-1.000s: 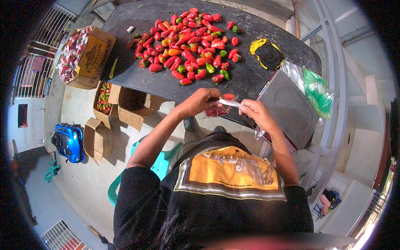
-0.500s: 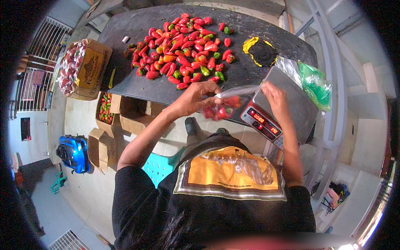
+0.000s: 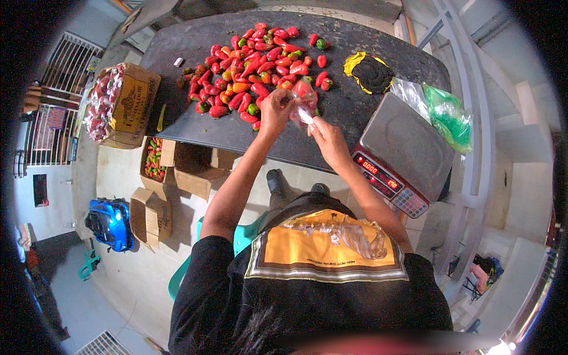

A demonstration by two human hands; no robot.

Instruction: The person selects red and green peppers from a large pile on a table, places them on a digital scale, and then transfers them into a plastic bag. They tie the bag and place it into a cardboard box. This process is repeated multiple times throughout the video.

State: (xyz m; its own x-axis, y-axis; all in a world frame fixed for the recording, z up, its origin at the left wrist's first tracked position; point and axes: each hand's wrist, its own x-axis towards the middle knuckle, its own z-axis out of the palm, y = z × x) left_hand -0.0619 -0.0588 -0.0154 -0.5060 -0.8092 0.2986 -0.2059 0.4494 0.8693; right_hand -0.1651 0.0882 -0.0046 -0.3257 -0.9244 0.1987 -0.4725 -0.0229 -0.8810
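A small clear plastic bag (image 3: pixel 305 93) with red peppers in it is between my two hands, over the near edge of the pepper pile. My left hand (image 3: pixel 276 112) pinches the bag's gathered neck from the left. From the right, my right hand (image 3: pixel 329 141) grips the twisted, whitish end of the bag. Loose peppers (image 3: pixel 242 68), mostly red with some orange and green, are heaped on the dark table (image 3: pixel 198 127). To the right of my hands stands a digital scale (image 3: pixel 399 127) with a lit red display and a bare plate.
A carton of bagged peppers (image 3: pixel 127 106) stands at the table's left end. Green plastic bags (image 3: pixel 447 118) and a black-and-yellow cloth (image 3: pixel 370 74) lie near the scale. On the floor are open cartons (image 3: pixel 151 216), a blue bag (image 3: pixel 111 223) and a teal stool (image 3: pixel 242 238).
Both hands have carried the bag up and away from the scale's side to the pepper pile. My right hand came left, and the stretched bag opening is now twisted together.
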